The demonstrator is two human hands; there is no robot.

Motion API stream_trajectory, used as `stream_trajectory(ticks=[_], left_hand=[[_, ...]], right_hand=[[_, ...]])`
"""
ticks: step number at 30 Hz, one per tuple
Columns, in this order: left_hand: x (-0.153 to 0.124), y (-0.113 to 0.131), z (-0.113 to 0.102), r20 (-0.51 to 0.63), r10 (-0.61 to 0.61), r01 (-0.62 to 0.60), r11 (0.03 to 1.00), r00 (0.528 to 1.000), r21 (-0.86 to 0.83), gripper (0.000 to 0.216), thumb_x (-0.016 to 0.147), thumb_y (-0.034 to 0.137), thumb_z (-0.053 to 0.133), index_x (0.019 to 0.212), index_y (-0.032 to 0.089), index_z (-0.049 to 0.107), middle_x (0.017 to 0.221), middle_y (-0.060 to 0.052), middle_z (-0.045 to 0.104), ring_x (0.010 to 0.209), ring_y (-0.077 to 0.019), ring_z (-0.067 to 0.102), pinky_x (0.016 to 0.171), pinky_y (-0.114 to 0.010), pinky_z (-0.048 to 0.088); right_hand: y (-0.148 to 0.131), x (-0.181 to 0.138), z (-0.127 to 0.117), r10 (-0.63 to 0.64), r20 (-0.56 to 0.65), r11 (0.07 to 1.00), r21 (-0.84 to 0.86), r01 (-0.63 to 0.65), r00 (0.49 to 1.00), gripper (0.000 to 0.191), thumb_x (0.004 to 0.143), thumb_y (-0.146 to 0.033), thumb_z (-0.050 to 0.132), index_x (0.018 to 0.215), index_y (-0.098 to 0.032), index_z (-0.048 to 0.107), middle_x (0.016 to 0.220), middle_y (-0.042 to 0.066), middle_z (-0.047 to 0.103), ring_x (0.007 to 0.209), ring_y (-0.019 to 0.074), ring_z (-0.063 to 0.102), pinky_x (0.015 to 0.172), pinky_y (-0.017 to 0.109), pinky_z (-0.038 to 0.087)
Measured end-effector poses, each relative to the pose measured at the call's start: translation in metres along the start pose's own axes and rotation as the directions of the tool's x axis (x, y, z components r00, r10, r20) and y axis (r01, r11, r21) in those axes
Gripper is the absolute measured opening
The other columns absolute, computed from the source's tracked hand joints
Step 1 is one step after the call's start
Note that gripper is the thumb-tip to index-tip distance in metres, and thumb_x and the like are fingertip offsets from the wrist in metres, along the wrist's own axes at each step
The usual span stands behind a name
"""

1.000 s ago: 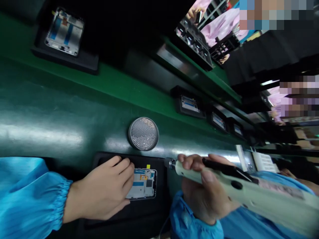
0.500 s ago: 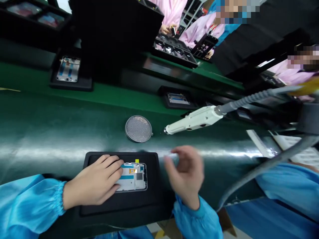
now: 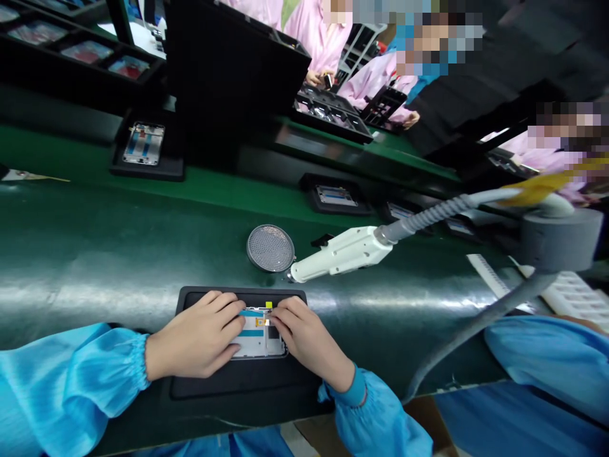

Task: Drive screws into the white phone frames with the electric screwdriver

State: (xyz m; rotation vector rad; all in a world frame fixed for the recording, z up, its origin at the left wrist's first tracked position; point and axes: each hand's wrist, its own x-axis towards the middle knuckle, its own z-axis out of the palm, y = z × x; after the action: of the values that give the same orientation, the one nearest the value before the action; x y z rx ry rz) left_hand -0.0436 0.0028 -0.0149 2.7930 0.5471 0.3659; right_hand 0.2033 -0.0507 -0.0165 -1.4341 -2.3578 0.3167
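A phone frame [image 3: 250,344] lies in a black foam tray [image 3: 223,384] in front of me, with blue strips, an orange flex piece and a yellow tab [image 3: 269,304] at its far edge. Across its left end rests my left hand [image 3: 202,330], fingers spread and touching it. My right hand [image 3: 307,330] is over the frame's right end, with thumb and fingertips pinched together near the yellow tab. Whatever sits in that pinch is hidden. Beyond the tray lie a white electric screwdriver [image 3: 340,254] and a round, perforated grey dish [image 3: 270,247].
Similar trays with phone frames stand along the back: one at left [image 3: 145,143], one at centre [image 3: 337,195]. A grey hose [image 3: 480,320] curves down at right, beside a co-worker's blue sleeve [image 3: 547,355]. Tweezers [image 3: 28,174] lie far left. People in pink work across the bench.
My right hand has moved left from beside the tray onto the frame's right end. My left hand stays on the frame. The screwdriver now appears closer to the dish.
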Motion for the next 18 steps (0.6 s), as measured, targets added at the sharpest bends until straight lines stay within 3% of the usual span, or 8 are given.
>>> stream_trajectory(ticks=[6, 9, 14, 18], left_hand=[[0.003, 0.001, -0.002, -0.021, 0.006, -0.006, 1.0, 1.0, 0.004, 0.027, 0.091, 0.027, 0.056, 0.113, 0.011, 0.061, 0.121, -0.016, 0.061, 0.113, -0.032, 0.053, 0.093, -0.046, 0.045], [0.008, 0.002, -0.001, -0.06, -0.017, 0.017, 1.0, 0.998, -0.011, 0.022, 0.094, 0.022, 0.053, 0.111, 0.011, 0.061, 0.11, -0.014, 0.062, 0.105, -0.0286, 0.055, 0.088, -0.042, 0.046], [0.018, 0.004, 0.009, -0.128, -0.026, 0.021, 0.999, 0.991, -0.037, 0.028, 0.1, 0.012, 0.037, 0.089, 0.013, 0.064, 0.082, -0.008, 0.059, 0.077, -0.0205, 0.053, 0.069, -0.033, 0.043], [0.02, 0.006, 0.009, -0.155, -0.055, 0.037, 0.993, 0.986, -0.114, 0.033, 0.1, 0.014, 0.035, 0.083, 0.014, 0.063, 0.076, -0.005, 0.058, 0.071, -0.0171, 0.052, 0.065, -0.03, 0.044]], right_hand=[[0.0, 0.003, 0.003, -0.068, 0.071, 0.992, -0.105, 0.076, 0.995, 0.022, 0.096, -0.01, 0.039, 0.088, -0.015, 0.059, 0.084, 0.009, 0.054, 0.08, 0.0207, 0.045, 0.07, 0.036, 0.044], [-0.001, 0.005, 0.0, -0.103, 0.094, 0.987, -0.114, 0.113, 0.99, 0.025, 0.096, -0.009, 0.035, 0.088, -0.015, 0.058, 0.082, 0.008, 0.052, 0.078, 0.0211, 0.043, 0.068, 0.036, 0.041], [-0.007, 0.007, -0.013, -0.121, 0.094, 0.992, -0.016, 0.123, 0.988, 0.016, 0.096, -0.011, 0.041, 0.089, -0.015, 0.054, 0.082, 0.006, 0.054, 0.076, 0.0177, 0.046, 0.066, 0.032, 0.043], [-0.008, 0.004, -0.016, -0.124, 0.013, 0.99, 0.071, 0.123, 0.992, 0.007, 0.095, -0.014, 0.048, 0.093, -0.017, 0.054, 0.085, 0.005, 0.06, 0.077, 0.0157, 0.051, 0.067, 0.03, 0.048]])
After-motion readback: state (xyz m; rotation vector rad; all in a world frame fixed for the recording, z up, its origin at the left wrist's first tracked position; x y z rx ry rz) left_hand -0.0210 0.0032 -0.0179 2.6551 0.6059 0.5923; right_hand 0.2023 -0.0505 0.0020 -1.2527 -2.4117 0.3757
